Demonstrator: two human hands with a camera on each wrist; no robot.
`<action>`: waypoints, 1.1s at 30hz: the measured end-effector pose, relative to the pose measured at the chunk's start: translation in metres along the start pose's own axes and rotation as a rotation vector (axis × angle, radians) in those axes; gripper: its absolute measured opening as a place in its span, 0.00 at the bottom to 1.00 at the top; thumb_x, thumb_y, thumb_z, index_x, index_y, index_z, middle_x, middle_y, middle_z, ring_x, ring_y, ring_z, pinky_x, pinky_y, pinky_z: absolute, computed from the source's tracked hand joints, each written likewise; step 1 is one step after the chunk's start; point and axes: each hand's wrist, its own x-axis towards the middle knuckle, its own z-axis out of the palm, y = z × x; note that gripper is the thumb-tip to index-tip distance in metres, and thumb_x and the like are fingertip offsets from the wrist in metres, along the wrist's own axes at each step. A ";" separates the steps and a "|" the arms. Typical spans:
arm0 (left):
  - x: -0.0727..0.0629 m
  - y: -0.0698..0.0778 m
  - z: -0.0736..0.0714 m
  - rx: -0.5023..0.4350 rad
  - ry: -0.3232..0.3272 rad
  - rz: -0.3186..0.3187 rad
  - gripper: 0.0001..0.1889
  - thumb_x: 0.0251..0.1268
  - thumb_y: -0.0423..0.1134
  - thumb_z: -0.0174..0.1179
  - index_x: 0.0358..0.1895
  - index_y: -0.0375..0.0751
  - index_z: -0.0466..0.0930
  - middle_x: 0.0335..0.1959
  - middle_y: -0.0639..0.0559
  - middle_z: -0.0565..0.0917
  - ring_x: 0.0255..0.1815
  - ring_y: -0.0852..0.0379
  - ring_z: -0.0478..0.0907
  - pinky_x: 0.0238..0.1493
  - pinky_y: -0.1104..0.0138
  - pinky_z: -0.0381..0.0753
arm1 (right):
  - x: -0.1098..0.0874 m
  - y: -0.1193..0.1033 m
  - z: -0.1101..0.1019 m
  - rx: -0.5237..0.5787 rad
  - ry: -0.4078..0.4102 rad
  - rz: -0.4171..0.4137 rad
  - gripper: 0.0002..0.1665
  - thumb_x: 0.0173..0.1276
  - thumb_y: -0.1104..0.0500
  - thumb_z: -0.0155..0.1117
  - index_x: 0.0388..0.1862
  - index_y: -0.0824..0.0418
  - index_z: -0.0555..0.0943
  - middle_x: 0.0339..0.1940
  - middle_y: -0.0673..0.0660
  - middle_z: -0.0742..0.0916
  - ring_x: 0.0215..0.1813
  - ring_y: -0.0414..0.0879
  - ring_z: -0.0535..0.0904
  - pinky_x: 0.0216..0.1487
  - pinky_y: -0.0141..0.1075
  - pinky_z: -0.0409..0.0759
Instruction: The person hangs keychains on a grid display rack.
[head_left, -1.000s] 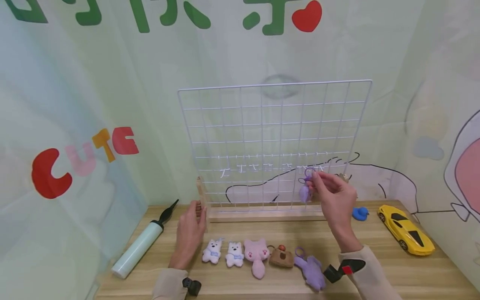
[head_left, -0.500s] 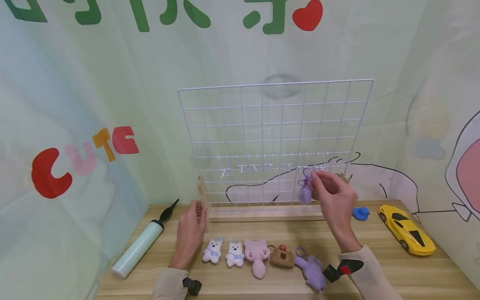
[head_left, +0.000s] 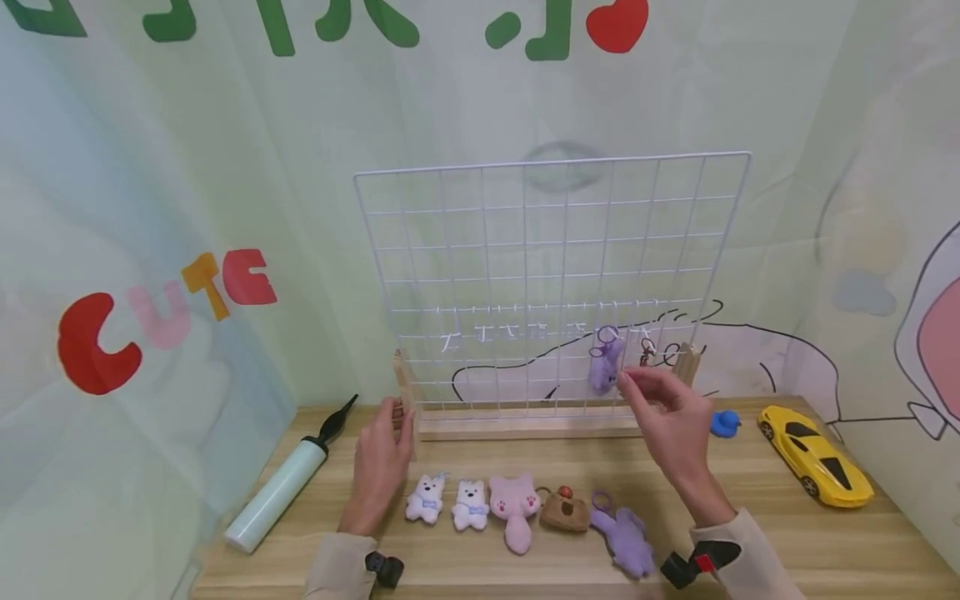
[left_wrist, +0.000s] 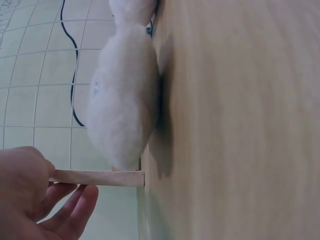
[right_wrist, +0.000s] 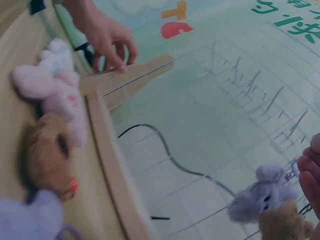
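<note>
A white wire grid rack (head_left: 525,275) stands in a wooden base (head_left: 525,427), with a row of hooks along it. My left hand (head_left: 381,458) grips the base's left wooden upright (left_wrist: 100,178) between thumb and fingers. A purple plush keychain (head_left: 604,367) hangs by its ring at the right-hand hooks. My right hand (head_left: 675,417) is beside it, thumb and index fingertips close to its lower right edge; whether they pinch it is unclear. In the right wrist view a brown plush (right_wrist: 285,222) hangs in front of the purple plush (right_wrist: 262,195).
In front of the rack lie two white plush dogs (head_left: 425,500), a pink plush (head_left: 514,508), a brown plush with a red top (head_left: 565,510) and another purple plush (head_left: 624,542). A pump (head_left: 281,492) lies left; a blue duck (head_left: 725,423) and yellow toy car (head_left: 816,457) stand right.
My right hand has left the purple keychain's ring and moved down beside its body. The keychain has turned and shifted slightly left and up. My left hand stays on the upright.
</note>
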 end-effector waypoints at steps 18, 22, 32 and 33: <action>0.001 0.000 -0.003 -0.033 -0.031 -0.029 0.16 0.85 0.42 0.59 0.63 0.35 0.78 0.55 0.35 0.90 0.52 0.40 0.91 0.50 0.48 0.95 | -0.058 0.066 -0.023 -0.014 -0.697 0.149 0.05 0.70 0.62 0.78 0.44 0.58 0.92 0.37 0.50 0.94 0.37 0.32 0.87 0.39 0.30 0.90; 0.004 -0.002 -0.007 -0.070 -0.031 -0.019 0.14 0.84 0.41 0.61 0.61 0.34 0.80 0.53 0.35 0.91 0.52 0.40 0.91 0.49 0.49 0.95 | -0.064 0.080 -0.023 0.008 -0.886 0.159 0.06 0.71 0.60 0.77 0.45 0.56 0.91 0.37 0.49 0.93 0.38 0.32 0.86 0.40 0.30 0.89; 0.008 -0.007 -0.006 -0.139 -0.062 -0.058 0.15 0.76 0.39 0.70 0.57 0.34 0.82 0.52 0.37 0.92 0.53 0.42 0.91 0.51 0.51 0.95 | -0.068 0.090 -0.026 -0.017 -0.961 0.186 0.05 0.68 0.54 0.81 0.40 0.50 0.92 0.29 0.41 0.89 0.31 0.30 0.80 0.31 0.27 0.83; 0.007 -0.007 -0.005 -0.137 -0.064 -0.065 0.15 0.76 0.39 0.70 0.56 0.34 0.82 0.52 0.37 0.92 0.53 0.42 0.91 0.50 0.51 0.95 | -0.068 0.091 -0.027 -0.024 -0.960 0.183 0.04 0.68 0.55 0.81 0.40 0.50 0.92 0.29 0.41 0.89 0.31 0.29 0.80 0.31 0.28 0.83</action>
